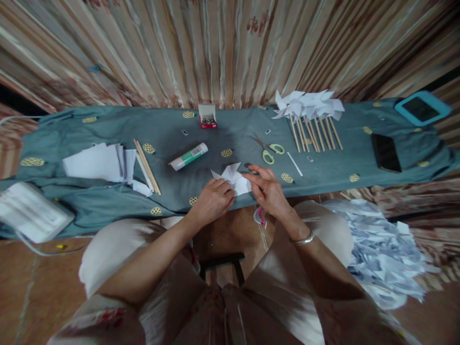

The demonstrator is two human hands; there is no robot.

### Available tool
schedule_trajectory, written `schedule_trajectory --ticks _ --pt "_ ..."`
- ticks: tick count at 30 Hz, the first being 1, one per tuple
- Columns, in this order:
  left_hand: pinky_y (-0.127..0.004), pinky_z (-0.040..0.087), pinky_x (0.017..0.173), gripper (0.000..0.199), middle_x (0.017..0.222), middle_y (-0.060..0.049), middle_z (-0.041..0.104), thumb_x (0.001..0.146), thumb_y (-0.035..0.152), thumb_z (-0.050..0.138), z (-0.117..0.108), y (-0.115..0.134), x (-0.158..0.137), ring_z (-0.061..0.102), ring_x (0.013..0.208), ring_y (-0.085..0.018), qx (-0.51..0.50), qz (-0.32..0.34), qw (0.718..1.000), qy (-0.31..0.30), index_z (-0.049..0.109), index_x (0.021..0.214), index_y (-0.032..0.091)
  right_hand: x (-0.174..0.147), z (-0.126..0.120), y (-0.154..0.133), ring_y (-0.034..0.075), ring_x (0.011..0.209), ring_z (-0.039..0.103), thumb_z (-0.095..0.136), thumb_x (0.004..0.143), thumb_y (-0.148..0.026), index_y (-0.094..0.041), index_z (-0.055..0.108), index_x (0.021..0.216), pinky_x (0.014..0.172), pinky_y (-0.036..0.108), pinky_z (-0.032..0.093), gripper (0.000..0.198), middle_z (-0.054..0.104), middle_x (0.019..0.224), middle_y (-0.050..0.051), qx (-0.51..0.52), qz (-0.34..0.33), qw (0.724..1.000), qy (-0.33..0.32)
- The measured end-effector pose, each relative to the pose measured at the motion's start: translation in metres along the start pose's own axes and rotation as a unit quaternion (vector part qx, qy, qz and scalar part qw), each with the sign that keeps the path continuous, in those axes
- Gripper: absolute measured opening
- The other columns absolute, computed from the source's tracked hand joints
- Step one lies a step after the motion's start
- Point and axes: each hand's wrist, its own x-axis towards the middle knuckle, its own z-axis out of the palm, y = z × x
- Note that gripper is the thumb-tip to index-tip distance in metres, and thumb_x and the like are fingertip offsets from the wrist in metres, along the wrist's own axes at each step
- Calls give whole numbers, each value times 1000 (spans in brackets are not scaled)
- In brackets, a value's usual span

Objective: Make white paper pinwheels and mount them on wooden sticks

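Observation:
A white paper pinwheel (235, 176) with partly folded points lies near the front edge of the cloth-covered table. My left hand (215, 199) has its fingers curled on the pinwheel's left side and centre, gripping it. At the right side of the paper is my right hand (268, 189), its fingers stretched and apart, with the fingertips by the paper's edge. Behind my hands lie a glue stick (189, 156) and green-handled scissors (269, 149). A small red and white box of metal pins (208, 117) stands open farther back.
Finished pinwheels on sticks (309, 105) lie at back right. Paper sheets (93, 163) and wooden sticks (149, 167) lie left, near a white device (34, 211). A phone (386, 152) and blue-framed tablet (422, 108) are right. Below is a paper pile (384, 254).

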Motion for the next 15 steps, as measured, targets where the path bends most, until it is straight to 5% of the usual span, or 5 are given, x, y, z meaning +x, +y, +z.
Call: schedule_trajectory --ticks 7,15 --pt "-35 41 73 20 84 -8 65 95 19 51 1 2 -2 57 83 -21 -13 -6 1000 -6 69 87 15 3 3 -1 28 129 48 39 91 -10 -21 64 129 108 52 43 47 54 143 12 -11 -25 999 -45" --pt "-33 47 79 21 91 -8 69 97 21 50 -2 -8 -8 61 88 -20 -69 -36 996 54 70 93 16 4 8 -1 27 126 51 37 94 -12 -16 63 130 108 51 46 45 59 138 15 -3 -32 998 -55"
